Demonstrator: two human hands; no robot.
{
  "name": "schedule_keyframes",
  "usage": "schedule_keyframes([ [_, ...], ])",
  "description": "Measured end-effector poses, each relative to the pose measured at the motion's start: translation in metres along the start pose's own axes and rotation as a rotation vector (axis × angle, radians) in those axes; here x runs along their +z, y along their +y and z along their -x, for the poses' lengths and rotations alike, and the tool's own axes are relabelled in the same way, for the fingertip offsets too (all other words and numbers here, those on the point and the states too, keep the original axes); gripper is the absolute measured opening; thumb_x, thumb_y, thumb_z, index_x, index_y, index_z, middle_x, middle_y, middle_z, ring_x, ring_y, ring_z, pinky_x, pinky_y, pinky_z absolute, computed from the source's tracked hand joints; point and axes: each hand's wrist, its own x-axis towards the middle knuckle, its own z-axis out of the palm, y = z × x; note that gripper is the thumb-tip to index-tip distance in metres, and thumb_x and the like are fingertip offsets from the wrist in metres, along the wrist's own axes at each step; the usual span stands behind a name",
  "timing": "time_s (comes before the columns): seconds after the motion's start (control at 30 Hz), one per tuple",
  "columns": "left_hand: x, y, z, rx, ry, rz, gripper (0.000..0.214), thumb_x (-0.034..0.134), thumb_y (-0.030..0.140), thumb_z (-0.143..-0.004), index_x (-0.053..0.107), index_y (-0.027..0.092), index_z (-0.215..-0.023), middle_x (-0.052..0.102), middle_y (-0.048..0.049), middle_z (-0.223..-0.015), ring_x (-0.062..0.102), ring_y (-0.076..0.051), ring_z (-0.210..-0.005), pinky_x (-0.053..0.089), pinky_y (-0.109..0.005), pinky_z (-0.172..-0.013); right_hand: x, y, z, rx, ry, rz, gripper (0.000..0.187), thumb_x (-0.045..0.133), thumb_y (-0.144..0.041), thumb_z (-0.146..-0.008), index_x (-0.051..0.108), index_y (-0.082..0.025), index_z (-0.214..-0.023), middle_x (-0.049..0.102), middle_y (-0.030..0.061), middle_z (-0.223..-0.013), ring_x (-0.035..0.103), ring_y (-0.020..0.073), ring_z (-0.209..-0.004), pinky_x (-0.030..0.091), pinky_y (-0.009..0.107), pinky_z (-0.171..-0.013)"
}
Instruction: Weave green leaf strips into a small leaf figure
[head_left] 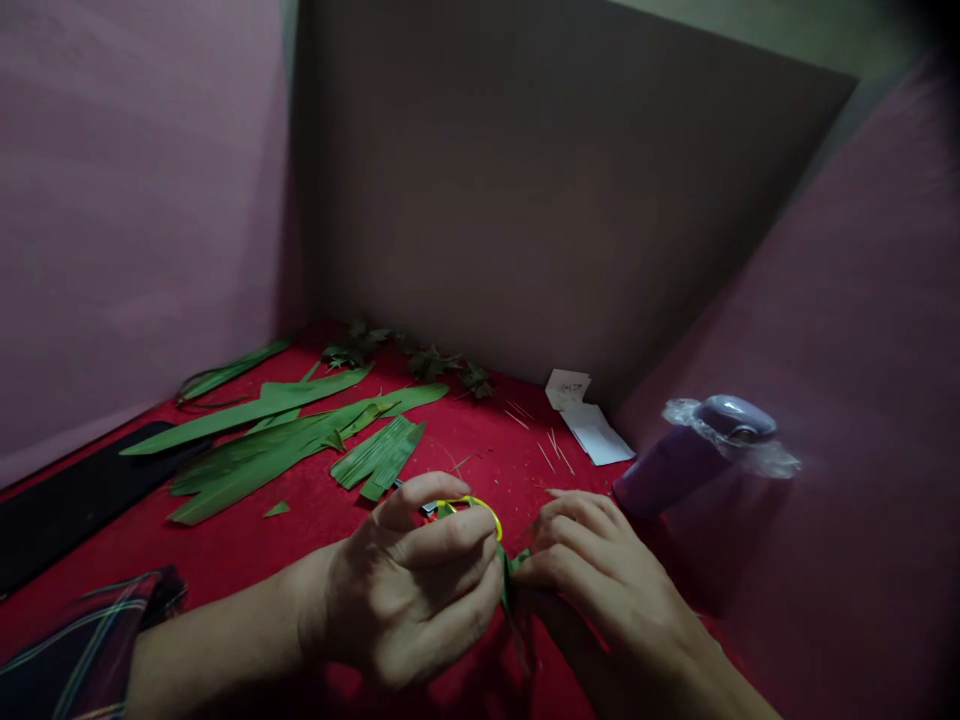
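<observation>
In the head view, the left hand reaches in with curled fingers and the right hand bends down opposite; both pinch one green leaf strip between them, low over the red tabletop. One yellow loop shows behind the left fingers. One purple container wears clear plastic film around its top; its contents are hidden. At least five thin sticks lie near one small triangular leaf scrap's far right.
</observation>
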Motion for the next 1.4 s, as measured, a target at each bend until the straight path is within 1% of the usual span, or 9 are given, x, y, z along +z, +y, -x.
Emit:
schedule_keyframes([
  [0.1,0.001,0.0,0.0,-0.006,-0.005,-0.02,0.013,0.053,0.014,-0.077,0.066,0.015,-0.077,0.069,-0.0015,-0.082,0.058,-0.015,-0.084,0.04,-0.04,-0.092,0.007,0.001,0.002,-0.075,0.078,0.137,0.024,0.039,-0.012,-0.088,0.059,-0.016,-0.076,0.057,0.0031,-0.067,0.052,0.0175,-0.075,0.039,0.04,-0.083],
  [0.33,0.003,0.0,0.001,0.028,0.043,-0.052,0.02,0.047,0.014,-0.08,0.066,0.014,-0.076,0.068,-0.0027,-0.083,0.058,-0.015,-0.082,0.041,-0.042,-0.09,0.013,-0.002,0.005,-0.096,0.195,0.235,0.03,0.036,-0.015,-0.092,0.063,-0.017,-0.08,0.06,0.0022,-0.065,0.053,0.0175,-0.078,0.038,0.039,-0.087],
  [0.5,0.002,0.004,0.0,-0.028,0.096,-0.051,0.021,0.046,0.011,-0.079,0.067,0.015,-0.075,0.068,0.0,-0.078,0.058,-0.014,-0.083,0.038,-0.041,-0.093,0.009,-0.008,0.001,-0.106,0.164,0.228,0.025,0.041,-0.013,-0.089,0.063,-0.017,-0.077,0.061,0.0017,-0.065,0.055,0.0173,-0.078,0.039,0.037,-0.087],
  [0.73,-0.001,0.003,0.0,-0.012,0.081,-0.035,0.024,0.044,0.012,-0.078,0.068,0.014,-0.076,0.069,-0.0024,-0.08,0.059,-0.014,-0.085,0.034,-0.042,-0.098,0.007,-0.01,-0.001,-0.122,0.187,0.227,0.014,0.054,-0.01,-0.08,0.061,-0.018,-0.071,0.062,-0.0002,-0.061,0.057,0.0152,-0.071,0.043,0.034,-0.081],
  [1.0,-0.002,0.003,-0.001,-0.052,0.072,-0.036,0.023,0.045,0.015,-0.082,0.068,0.014,-0.086,0.069,-0.0028,-0.084,0.057,-0.015,-0.087,0.036,-0.041,-0.096,0.005,-0.011,0.0,-0.113,0.173,0.222,0.014,0.054,-0.01,-0.082,0.064,-0.018,-0.077,0.064,-0.0001,-0.063,0.06,0.016,-0.074,0.043,0.036,-0.084],
  [1.17,-0.004,0.005,-0.001,-0.079,0.04,-0.043,0.022,0.046,0.017,-0.083,0.068,0.017,-0.082,0.068,0.0006,-0.082,0.055,-0.014,-0.09,0.029,-0.042,-0.103,-0.001,-0.011,0.002,-0.115,0.123,0.233,0.019,0.048,-0.012,-0.086,0.065,-0.02,-0.079,0.065,-0.0005,-0.064,0.062,0.0158,-0.077,0.042,0.035,-0.087],
  [1.2,-0.005,0.006,-0.001,-0.109,0.088,-0.058,0.024,0.044,0.014,-0.083,0.068,0.017,-0.079,0.068,0.0005,-0.08,0.054,-0.014,-0.09,0.028,-0.043,-0.104,-0.003,-0.012,0.002,-0.117,0.115,0.233,0.019,0.049,-0.012,-0.086,0.065,-0.02,-0.079,0.065,-0.0008,-0.065,0.062,0.0156,-0.077,0.042,0.034,-0.088],
  [1.27,-0.007,0.006,0.0,-0.033,0.048,-0.081,0.023,0.045,0.018,-0.083,0.069,0.017,-0.084,0.069,-0.0004,-0.086,0.054,-0.015,-0.092,0.029,-0.043,-0.103,-0.007,-0.013,0.003,-0.118,0.106,0.239,0.018,0.05,-0.015,-0.087,0.065,-0.021,-0.079,0.066,-0.0016,-0.066,0.063,0.0151,-0.077,0.043,0.032,-0.088],
  [1.4,-0.009,0.006,0.002,-0.061,0.027,-0.137,0.023,0.046,0.017,-0.083,0.069,0.017,-0.084,0.069,-0.0019,-0.087,0.055,-0.015,-0.091,0.029,-0.046,-0.102,-0.011,-0.016,0.005,-0.108,0.149,0.287,0.019,0.051,-0.018,-0.087,0.067,-0.025,-0.079,0.066,-0.0027,-0.064,0.065,0.0146,-0.074,0.046,0.032,-0.084],
])
